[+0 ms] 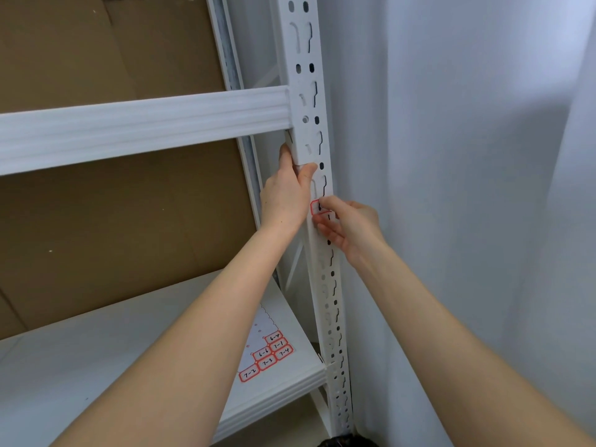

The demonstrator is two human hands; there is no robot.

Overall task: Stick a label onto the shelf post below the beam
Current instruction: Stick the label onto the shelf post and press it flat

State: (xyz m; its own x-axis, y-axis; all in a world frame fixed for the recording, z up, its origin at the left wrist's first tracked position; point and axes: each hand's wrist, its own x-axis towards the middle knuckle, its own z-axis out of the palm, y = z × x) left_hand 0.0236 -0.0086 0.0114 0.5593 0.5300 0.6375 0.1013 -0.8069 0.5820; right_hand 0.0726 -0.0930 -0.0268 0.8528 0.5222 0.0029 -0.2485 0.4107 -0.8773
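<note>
Two bare forearms reach up from the bottom edge, and below the left one a sticker sheet [267, 356] of red-bordered labels lies on the white shelf board [96, 366]. Right hand [350, 229] pinches a red-bordered label [317, 207] against the slotted white shelf post [309, 101], fingertips touching it, just below the left hand [285, 195], which grips the post's edge directly under the ribbed white beam [145, 124]

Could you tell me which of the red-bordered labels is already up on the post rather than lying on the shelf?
The label under the right hand; the others remain on the sheet below.
</note>
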